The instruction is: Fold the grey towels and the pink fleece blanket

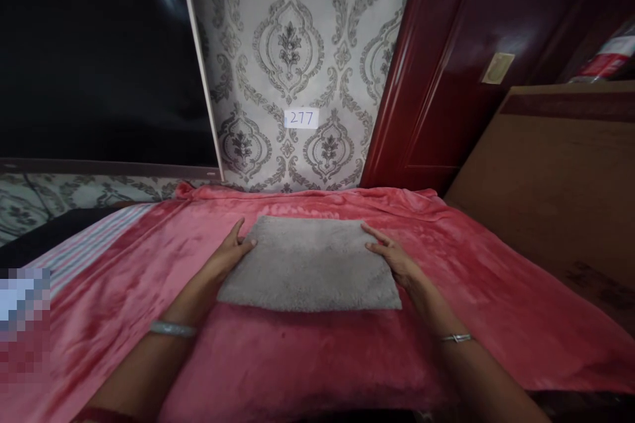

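Observation:
A folded grey towel [310, 264] lies flat on a pink fleece blanket [471, 291] in the middle of the view. My left hand [229, 252] rests against the towel's left edge, fingers stretched and slightly apart, fingertips on the cloth. My right hand [393, 254] lies against the right edge in the same way, fingers extended onto the towel's far right corner. Neither hand grips the cloth. Each wrist wears a thin bangle.
Patterned grey wallpaper with a small label reading 277 [301, 118] is behind the blanket. A dark screen [99, 53] fills the upper left, a dark red door [446, 66] the upper right. A brown board [560, 178] stands at right. Striped fabric [94, 244] shows at left.

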`<action>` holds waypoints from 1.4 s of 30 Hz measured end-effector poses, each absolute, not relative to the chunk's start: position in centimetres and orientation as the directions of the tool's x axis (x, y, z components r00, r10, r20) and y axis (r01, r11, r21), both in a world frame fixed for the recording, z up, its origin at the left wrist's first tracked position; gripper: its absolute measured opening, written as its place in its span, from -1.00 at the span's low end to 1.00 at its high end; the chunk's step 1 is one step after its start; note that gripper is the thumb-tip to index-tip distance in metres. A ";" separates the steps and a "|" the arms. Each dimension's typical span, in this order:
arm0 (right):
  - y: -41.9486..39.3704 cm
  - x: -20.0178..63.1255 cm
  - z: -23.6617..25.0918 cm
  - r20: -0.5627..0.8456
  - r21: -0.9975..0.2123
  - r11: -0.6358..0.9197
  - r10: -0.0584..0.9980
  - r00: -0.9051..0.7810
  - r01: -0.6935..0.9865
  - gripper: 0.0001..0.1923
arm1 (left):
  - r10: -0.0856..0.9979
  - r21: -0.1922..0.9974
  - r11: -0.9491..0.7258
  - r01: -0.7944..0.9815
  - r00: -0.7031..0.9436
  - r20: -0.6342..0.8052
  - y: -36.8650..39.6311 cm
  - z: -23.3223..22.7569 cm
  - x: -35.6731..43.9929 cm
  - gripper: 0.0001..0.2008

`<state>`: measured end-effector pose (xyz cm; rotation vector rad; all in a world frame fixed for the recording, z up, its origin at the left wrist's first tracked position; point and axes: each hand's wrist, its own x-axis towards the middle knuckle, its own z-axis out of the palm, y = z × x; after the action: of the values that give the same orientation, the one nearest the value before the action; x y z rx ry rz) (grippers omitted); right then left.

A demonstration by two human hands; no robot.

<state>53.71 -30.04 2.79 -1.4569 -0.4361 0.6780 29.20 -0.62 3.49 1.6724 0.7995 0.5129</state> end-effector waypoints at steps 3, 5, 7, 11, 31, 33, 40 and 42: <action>-30.9 52.6 3.5 -0.063 -0.997 0.002 0.602 0.796 -0.079 -0.27 | 0.697 0.934 -0.243 0.262 0.717 -0.020 0.3 6.5 29.8 -0.06; -31.8 51.3 3.7 0.032 -0.999 0.030 0.543 0.839 0.018 -0.30 | 0.659 0.910 -0.330 0.249 0.751 0.033 0.9 8.8 30.3 -0.08; -32.9 49.3 3.5 0.106 -0.994 0.062 0.495 0.863 0.086 -0.31 | 0.609 0.886 -0.407 0.221 0.789 0.083 1.5 10.7 30.9 -0.09; -34.3 44.3 1.3 0.071 -0.992 0.125 0.583 0.809 -0.003 -0.24 | 0.496 0.812 -0.538 0.227 0.864 0.087 3.3 12.1 32.4 -0.11; -27.9 55.1 -0.7 0.097 -0.899 -0.257 0.672 0.734 0.354 -0.45 | 0.656 0.932 -0.155 0.327 0.740 -0.150 7.1 4.3 27.2 -0.24; -26.2 55.8 -1.0 -0.001 -0.895 -0.325 0.683 0.730 0.304 -0.41 | 0.680 0.971 -0.019 0.240 0.715 -0.163 6.8 4.0 26.1 -0.27; -25.8 57.1 -2.5 -0.081 -0.966 -0.215 0.783 0.616 0.146 -0.51 | 0.754 0.849 0.487 -0.203 0.589 -0.292 4.4 3.2 24.4 -0.94; -26.3 57.3 -2.7 -0.078 -0.978 -0.175 0.818 0.570 0.117 -0.50 | 0.758 0.816 0.517 -0.260 0.581 -0.295 3.1 3.0 24.3 -0.88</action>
<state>57.29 -26.34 -2.70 -1.6503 -0.7953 0.7584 24.32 3.10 2.97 0.8064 0.7083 0.6763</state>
